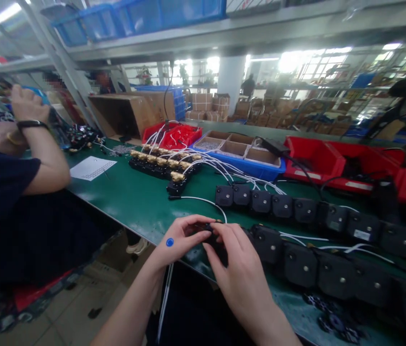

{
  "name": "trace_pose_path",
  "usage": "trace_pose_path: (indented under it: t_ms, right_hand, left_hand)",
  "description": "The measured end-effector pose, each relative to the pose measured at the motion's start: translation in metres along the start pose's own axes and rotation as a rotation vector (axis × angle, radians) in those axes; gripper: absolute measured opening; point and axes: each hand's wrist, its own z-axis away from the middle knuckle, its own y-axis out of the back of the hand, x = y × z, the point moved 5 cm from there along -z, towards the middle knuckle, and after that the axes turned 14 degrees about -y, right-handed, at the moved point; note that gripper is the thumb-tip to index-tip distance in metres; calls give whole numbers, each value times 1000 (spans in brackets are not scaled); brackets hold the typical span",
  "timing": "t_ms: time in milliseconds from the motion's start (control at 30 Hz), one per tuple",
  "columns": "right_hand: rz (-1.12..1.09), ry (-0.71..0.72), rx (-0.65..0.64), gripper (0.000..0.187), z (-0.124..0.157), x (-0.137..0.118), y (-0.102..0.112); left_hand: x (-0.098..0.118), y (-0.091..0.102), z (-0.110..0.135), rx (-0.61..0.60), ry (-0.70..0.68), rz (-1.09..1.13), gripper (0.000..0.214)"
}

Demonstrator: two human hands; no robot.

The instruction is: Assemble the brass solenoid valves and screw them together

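Near the front edge of the green bench, my left hand (179, 242) and my right hand (240, 264) close around a dark unit (220, 250) mostly hidden by the fingers. It looks like one of the black box-shaped units. A white cable (203, 198) curves from it to a black plug on the bench. A blue round sticker (169, 242) is on the back of my left hand. Just right of my right hand begins a front row of black box-shaped units (300, 264), with a second row (282, 205) behind. Small black parts (334, 319) lie at lower right.
Brass-coloured fittings (177, 176) with white cables sit in black holders. Behind stand red bins (313, 161), a blue tray (239, 167) with compartments and a cardboard box (134, 115). A sheet of paper (89, 167) lies left, beside a co-worker's arm (49, 163). A shelf (174, 41) spans overhead.
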Motion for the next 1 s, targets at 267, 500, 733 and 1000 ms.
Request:
trace_pose_path:
  t_ms: [267,500,733,1000]
  right_hand:
    - [156,-164,288,10,68,52,110]
    - [327,-269,171,19,119,93,118]
    - [585,-167,159,34,104,91,92]
    - [682,188,10,40,104,95,76]
  left_hand:
    - [-9,7,10,168,-44,-169,39]
    - [-5,8,8,293,-113,-319,30]
    - [35,-20,-16,77,-332,-572,26]
    - [35,-25,-24,-113,-330,-626,27]
